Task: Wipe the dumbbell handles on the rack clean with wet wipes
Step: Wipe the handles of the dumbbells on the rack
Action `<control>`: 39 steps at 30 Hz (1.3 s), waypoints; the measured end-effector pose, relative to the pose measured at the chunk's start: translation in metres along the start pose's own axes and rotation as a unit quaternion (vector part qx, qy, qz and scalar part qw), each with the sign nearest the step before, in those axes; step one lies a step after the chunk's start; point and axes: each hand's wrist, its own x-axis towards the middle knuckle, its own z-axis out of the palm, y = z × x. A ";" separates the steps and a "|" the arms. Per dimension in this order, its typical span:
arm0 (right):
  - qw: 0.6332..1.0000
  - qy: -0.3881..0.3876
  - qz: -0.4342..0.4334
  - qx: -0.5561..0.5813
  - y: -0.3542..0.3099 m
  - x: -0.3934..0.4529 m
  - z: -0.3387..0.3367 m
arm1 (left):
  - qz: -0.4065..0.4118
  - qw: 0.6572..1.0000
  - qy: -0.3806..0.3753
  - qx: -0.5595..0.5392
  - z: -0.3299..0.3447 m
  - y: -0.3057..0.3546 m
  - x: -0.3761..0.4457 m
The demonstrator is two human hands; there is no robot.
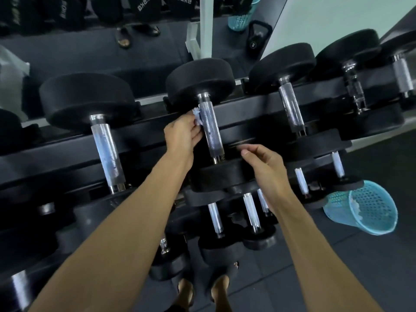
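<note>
Left hand: fingers curled, pinching a crumpled pale blue wet wipe against the left side of a knurled chrome dumbbell handle.

Right hand: holds nothing, fingers loosely curled, thumb and forefinger close together; it hovers just right of the lower end of that handle, apart from it.

Centre black round-headed dumbbell: lies on the top tier of the black metal rack, its far head above the left hand, its near head below and between the 2 hands.

Second black dumbbell: well left of the left hand, same tier; its chrome handle shows wet streaks.

Third black dumbbell: above and right of the right hand, chrome handle bare.

Smaller dumbbells: lower tier, beneath the right wrist.

Turquoise perforated plastic basket: on the dark floor, well right of the right forearm, tilted, with pale crumpled scraps inside.

Black kettlebell: far above the hands, beyond the rack.

Feet in dark sandals: on the floor, below both forearms.
</note>
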 end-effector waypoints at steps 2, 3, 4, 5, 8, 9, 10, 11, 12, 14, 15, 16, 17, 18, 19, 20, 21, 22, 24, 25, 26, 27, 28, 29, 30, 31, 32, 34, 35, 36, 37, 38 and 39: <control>1.000 0.002 -0.004 0.023 0.006 -0.002 0.001 | -0.013 0.999 -0.030 -0.028 -0.007 -0.004 -0.003; 0.999 0.001 -0.007 0.032 0.007 -0.002 0.002 | -0.006 0.999 -0.031 -0.040 -0.007 -0.004 0.000; 0.999 -0.001 -0.009 0.037 0.009 -0.002 0.003 | 0.006 0.998 -0.028 -0.055 -0.005 -0.004 0.005; 0.999 -0.003 -0.011 0.037 0.011 -0.003 0.004 | 0.017 0.997 -0.019 -0.069 -0.001 -0.001 0.010; 0.999 -0.008 -0.030 0.027 0.014 -0.005 0.009 | 0.025 0.997 0.004 -0.079 0.006 0.003 0.020; 0.999 -0.009 -0.040 0.012 0.016 -0.006 0.010 | 0.019 0.997 0.004 -0.069 0.003 0.000 0.019; 0.999 -0.010 -0.049 -0.006 0.017 -0.006 0.011 | 0.012 0.999 0.004 -0.050 -0.001 -0.004 0.017; 0.998 -0.011 -0.054 -0.023 0.018 -0.007 0.012 | 0.008 1.000 0.005 -0.023 -0.005 -0.008 0.013; 0.998 -0.011 -0.057 -0.036 0.018 -0.007 0.012 | 0.009 1.000 0.008 0.003 -0.008 -0.012 0.011; 0.996 -0.011 -0.063 -0.054 0.019 -0.007 0.012 | 0.023 0.999 0.022 0.017 -0.006 -0.010 0.012; 0.996 -0.012 -0.066 -0.062 0.019 -0.007 0.011 | 0.031 0.999 0.034 0.004 -0.002 -0.006 0.017; 0.995 -0.013 -0.070 -0.069 0.020 -0.007 0.011 | 0.035 0.998 0.045 -0.018 0.003 0.000 0.024; 0.994 -0.012 -0.074 -0.074 0.020 -0.006 0.011 | 0.039 0.997 0.051 -0.034 0.007 0.005 0.030; 0.994 -0.008 -0.076 -0.075 0.021 -0.006 0.012 | 0.044 0.997 0.051 -0.034 0.009 0.007 0.032; 0.994 -0.004 -0.075 -0.075 0.021 -0.006 0.012 | 0.051 0.997 0.049 -0.014 0.009 0.004 0.030; 0.995 0.001 -0.073 -0.072 0.021 -0.005 0.012 | 0.059 0.997 0.042 0.017 0.005 -0.003 0.024; 0.995 0.004 -0.074 -0.069 0.020 -0.005 0.012 | 0.066 0.996 0.033 0.053 -0.001 -0.011 0.016; 0.995 0.005 -0.074 -0.067 0.020 -0.005 0.012 | 0.072 0.993 0.026 0.086 -0.007 -0.019 0.008; 0.995 0.004 -0.075 -0.067 0.021 -0.004 0.012 | 0.084 0.990 0.012 0.112 -0.012 -0.025 0.000; 0.995 0.003 -0.078 -0.067 0.021 -0.004 0.011 | 0.080 0.992 0.010 0.095 -0.008 -0.022 0.004; 0.994 0.003 -0.080 -0.068 0.021 -0.004 0.011 | 0.074 0.995 0.019 0.063 -0.002 -0.015 0.012; 0.994 0.002 -0.081 -0.071 0.022 -0.004 0.011 | 0.067 0.997 0.034 0.031 0.005 -0.007 0.020; 0.994 0.001 -0.082 -0.073 0.023 -0.003 0.011 | 0.062 0.997 0.049 0.005 0.011 0.001 0.027; 0.994 0.002 -0.082 -0.076 0.023 -0.002 0.011 | 0.057 0.997 0.057 -0.008 0.015 0.005 0.032; 0.994 0.006 -0.082 -0.077 0.024 -0.001 0.012 | 0.053 0.997 0.057 -0.006 0.015 0.004 0.033; 0.993 0.012 -0.085 -0.076 0.025 -0.001 0.012 | 0.049 0.997 0.051 0.013 0.013 0.000 0.029; 0.993 0.018 -0.088 -0.074 0.026 -0.001 0.013 | 0.046 0.997 0.041 0.050 0.006 -0.007 0.023; 0.994 0.024 -0.088 -0.067 0.027 -0.001 0.014 | 0.047 0.988 0.024 0.147 -0.009 -0.022 0.011; 0.994 0.025 -0.087 -0.065 0.027 0.000 0.014 | 0.052 0.983 0.018 0.174 -0.013 -0.025 0.009; 0.994 0.026 -0.088 -0.063 0.028 0.000 0.013 | 0.055 0.983 0.012 0.176 -0.013 -0.023 0.010; 0.993 0.026 -0.091 -0.064 0.028 0.001 0.013 | 0.059 0.986 0.010 0.158 -0.009 -0.017 0.014; 0.993 0.025 -0.095 -0.066 0.029 0.001 0.013 | 0.065 0.989 0.015 0.131 -0.004 -0.009 0.019; 0.993 0.023 -0.096 -0.069 0.029 0.001 0.013 | 0.070 0.992 0.022 0.107 0.003 -0.001 0.024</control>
